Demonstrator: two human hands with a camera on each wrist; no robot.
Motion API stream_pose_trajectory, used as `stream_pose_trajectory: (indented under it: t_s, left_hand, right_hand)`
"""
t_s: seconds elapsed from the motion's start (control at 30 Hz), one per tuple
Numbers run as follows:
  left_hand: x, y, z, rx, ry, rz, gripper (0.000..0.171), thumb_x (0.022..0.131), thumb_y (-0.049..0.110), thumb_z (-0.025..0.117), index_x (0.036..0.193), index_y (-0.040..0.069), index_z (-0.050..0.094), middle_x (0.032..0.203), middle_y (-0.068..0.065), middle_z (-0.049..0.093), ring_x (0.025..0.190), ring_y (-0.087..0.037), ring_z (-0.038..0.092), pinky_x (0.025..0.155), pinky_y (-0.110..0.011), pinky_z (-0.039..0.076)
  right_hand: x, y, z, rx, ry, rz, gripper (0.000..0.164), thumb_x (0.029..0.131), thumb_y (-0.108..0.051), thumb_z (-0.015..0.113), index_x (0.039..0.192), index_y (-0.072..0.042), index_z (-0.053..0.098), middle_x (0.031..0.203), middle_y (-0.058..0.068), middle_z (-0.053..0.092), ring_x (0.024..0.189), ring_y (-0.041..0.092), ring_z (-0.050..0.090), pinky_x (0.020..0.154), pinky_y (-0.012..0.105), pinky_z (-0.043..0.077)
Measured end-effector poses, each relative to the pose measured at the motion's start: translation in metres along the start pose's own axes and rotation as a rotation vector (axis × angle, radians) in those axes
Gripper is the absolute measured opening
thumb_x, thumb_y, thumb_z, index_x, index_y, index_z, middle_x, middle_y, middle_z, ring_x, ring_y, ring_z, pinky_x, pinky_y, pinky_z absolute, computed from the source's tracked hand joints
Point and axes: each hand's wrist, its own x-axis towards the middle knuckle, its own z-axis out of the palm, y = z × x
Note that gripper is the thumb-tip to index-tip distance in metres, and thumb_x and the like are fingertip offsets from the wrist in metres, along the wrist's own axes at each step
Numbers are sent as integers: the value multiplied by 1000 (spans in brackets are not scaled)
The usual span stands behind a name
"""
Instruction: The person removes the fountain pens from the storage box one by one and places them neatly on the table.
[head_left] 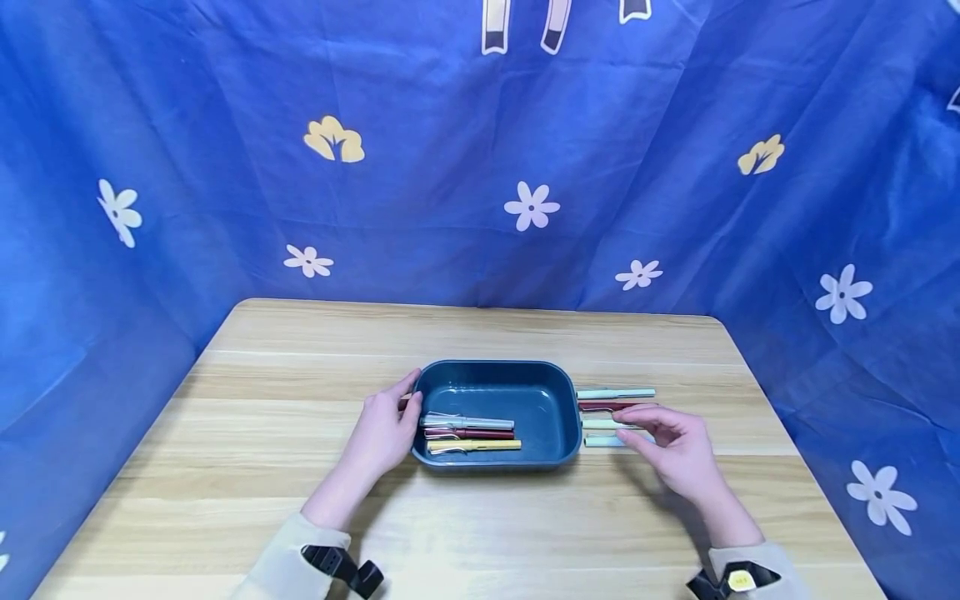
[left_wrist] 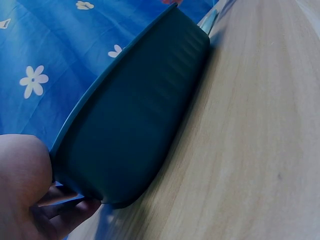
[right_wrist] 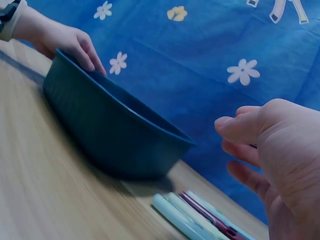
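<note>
My left hand [head_left: 385,429] grips the left end of a dark teal plastic box [head_left: 491,462], with the thumb at its rim. Inside the box lie a silver-grey pen [head_left: 480,423], a dark red pen [head_left: 480,434] and a yellow pen [head_left: 487,445], side by side. My right hand [head_left: 678,450] hovers over more pens lying to the right of the box, thumb and fingers apart. They are an upper light blue pen [head_left: 618,393], a dark red pen [head_left: 596,407], a pale green pen [head_left: 600,424] and a lower light blue pen [head_left: 600,441]. The hand partly hides the lower ones.
The box stands on a light wood-grain table [head_left: 480,533]. Behind and beside the table hangs a blue cloth [head_left: 450,275] with white flowers and yellow shapes. Dark straps [head_left: 341,567] circle both sleeves at the wrists.
</note>
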Motion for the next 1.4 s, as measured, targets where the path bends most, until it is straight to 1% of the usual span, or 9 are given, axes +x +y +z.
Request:
stream_pose_trajectory:
  t_s: [0.3, 0.4, 0.53, 0.73, 0.8, 0.9, 1.03, 1.13, 1.4]
  left_hand:
    - [0, 1, -1, 0, -9, -5, 48, 109, 13, 56, 154, -3, 52, 139, -30, 62, 119, -39, 69, 105, -52, 52]
    - [0, 2, -1, -1, -10, -7, 48, 109, 13, 56, 154, -3, 51, 140, -30, 61, 120, -39, 68, 105, -53, 51]
    - [-1, 2, -1, 3, -6, 0, 48, 109, 13, 56, 153, -4, 51, 139, -30, 61, 121, -40, 68, 105, -53, 51]
    - [-1, 2, -1, 13, -2, 10, 47, 108, 12, 56, 153, -5, 52, 139, -30, 61, 121, -39, 67, 105, -53, 51]
    - [-1, 2, -1, 14, -5, 4, 47, 109, 12, 56, 153, -4, 52, 140, -30, 61, 122, -40, 67, 106, -53, 50]
    - [-1, 2, -1, 13, -11, -6, 48, 109, 13, 56, 153, -4, 51, 141, -30, 60, 124, -40, 66, 107, -53, 50]
    - [-1, 2, -1, 12, -14, -12, 48, 109, 13, 56, 154, -3, 51, 142, -29, 60, 124, -40, 65, 107, -53, 49]
    - [-2, 2, -1, 13, -11, -9, 48, 109, 13, 56, 154, -3, 51, 141, -29, 61, 123, -39, 66, 107, -53, 50]
    - [-2, 2, -1, 15, -11, -8, 48, 109, 14, 56, 154, -2, 51, 141, -29, 61, 124, -39, 66, 108, -53, 49]
  right_hand:
    - [11, -3, 18, 59, -35, 1, 28, 83, 23, 76, 109, 12, 75, 108, 27, 74, 107, 23, 74, 90, 36, 62]
    - [16, -4, 23, 74, -54, -1, 27, 84, 22, 76, 110, 12, 75, 108, 29, 74, 107, 24, 74, 91, 35, 62]
    - [22, -5, 30, 102, -78, -7, 27, 85, 22, 74, 110, 13, 74, 109, 36, 71, 108, 28, 74, 94, 38, 61]
    - [32, -12, 43, 90, -72, 59, 22, 89, 16, 76, 110, 11, 75, 110, 27, 75, 102, 21, 76, 85, 31, 63]
    - [36, -14, 47, 93, -74, 83, 21, 90, 14, 75, 111, 12, 74, 111, 28, 74, 101, 22, 76, 82, 30, 63]
    - [42, -18, 54, 84, -82, 115, 22, 91, 12, 76, 113, 10, 74, 113, 30, 73, 103, 22, 75, 85, 30, 63]
    - [47, -20, 62, 82, -94, 146, 24, 92, 8, 77, 116, 7, 75, 117, 30, 73, 107, 30, 74, 91, 32, 61]
    - [53, -20, 69, 98, -108, 154, 25, 92, 7, 78, 116, 5, 76, 118, 31, 72, 109, 40, 72, 92, 34, 61]
    - [66, -18, 87, 132, -166, 182, 24, 94, 5, 77, 117, 3, 76, 122, 37, 67, 115, 49, 67, 96, 36, 60]
